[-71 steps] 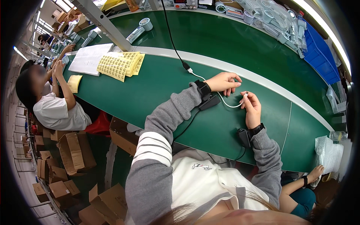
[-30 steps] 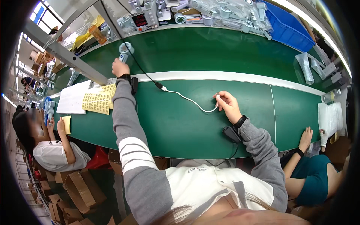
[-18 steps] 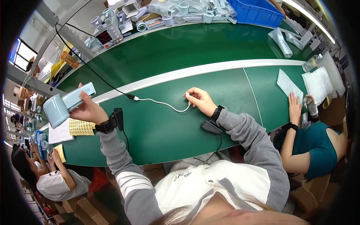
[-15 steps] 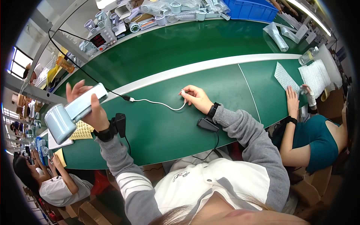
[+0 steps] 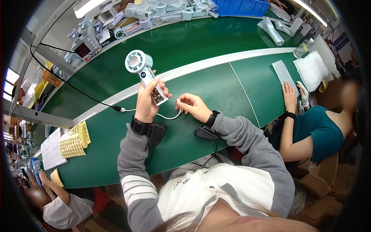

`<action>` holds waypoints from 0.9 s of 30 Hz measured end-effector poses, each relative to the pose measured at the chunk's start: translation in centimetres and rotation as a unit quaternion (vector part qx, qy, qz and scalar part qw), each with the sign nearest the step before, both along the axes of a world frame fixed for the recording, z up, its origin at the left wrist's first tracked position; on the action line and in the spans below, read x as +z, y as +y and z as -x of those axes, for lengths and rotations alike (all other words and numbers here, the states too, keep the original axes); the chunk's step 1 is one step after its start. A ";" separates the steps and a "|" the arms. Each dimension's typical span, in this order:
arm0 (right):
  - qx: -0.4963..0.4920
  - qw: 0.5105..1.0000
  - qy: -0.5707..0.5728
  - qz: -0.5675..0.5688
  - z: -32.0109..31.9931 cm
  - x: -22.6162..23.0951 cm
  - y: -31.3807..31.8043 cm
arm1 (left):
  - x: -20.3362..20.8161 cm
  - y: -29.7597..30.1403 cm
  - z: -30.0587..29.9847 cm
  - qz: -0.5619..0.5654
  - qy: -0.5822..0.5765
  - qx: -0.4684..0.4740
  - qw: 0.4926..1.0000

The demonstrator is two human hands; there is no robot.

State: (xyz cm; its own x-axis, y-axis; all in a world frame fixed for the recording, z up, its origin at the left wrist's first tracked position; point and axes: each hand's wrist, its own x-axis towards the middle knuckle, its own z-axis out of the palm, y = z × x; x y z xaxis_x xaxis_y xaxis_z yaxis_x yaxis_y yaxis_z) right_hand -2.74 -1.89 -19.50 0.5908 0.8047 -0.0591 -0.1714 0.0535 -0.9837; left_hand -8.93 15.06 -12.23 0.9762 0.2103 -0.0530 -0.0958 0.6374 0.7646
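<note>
My left hand (image 5: 148, 101) is closed around the handle of a pale blue handheld fan (image 5: 138, 62), its round head tilted up and away from me. A dark section with parts inside shows at the lower end of the handle. Just right of it, my right hand (image 5: 194, 107) pinches the plug end of a white cable (image 5: 169, 117), close to the fan's bottom end but apart from it. The cable runs behind my left wrist to a joint with a black cable (image 5: 92, 99) at the left.
Sticker sheets (image 5: 74, 142) and white paper (image 5: 52, 150) lie at the left. Fans and parts crowd the back beside a power supply (image 5: 84, 49) and blue bin (image 5: 241, 7). At right, a co-worker's hands touch bubble wrap (image 5: 284, 73), near a bottle (image 5: 303, 48).
My left hand has brought the fan rightward and turned it, so its round head now points away and its other face shows. The right hand still pinches the cable end.
</note>
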 end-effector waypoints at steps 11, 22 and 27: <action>0.004 1.000 0.003 -0.016 -0.2 -0.2 -0.2 | -3.4 -0.6 -0.7 0.023 -0.022 0.005 0.999; 0.012 0.993 0.032 -0.112 0.8 2.1 -0.9 | -4.0 -1.3 -0.6 0.049 -0.029 0.055 0.997; 0.028 0.995 -0.002 -0.098 0.7 1.5 -1.1 | -4.2 -1.9 -0.7 0.043 -0.030 0.044 0.998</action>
State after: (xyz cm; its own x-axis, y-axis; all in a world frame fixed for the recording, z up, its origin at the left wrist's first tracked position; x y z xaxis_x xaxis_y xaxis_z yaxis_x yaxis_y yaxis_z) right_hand -3.46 -3.03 -17.97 0.5451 0.8319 0.1040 -0.1751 0.2343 -0.9563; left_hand -8.24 13.18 -16.40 0.9559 0.2933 -0.0168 -0.1987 0.6877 0.6983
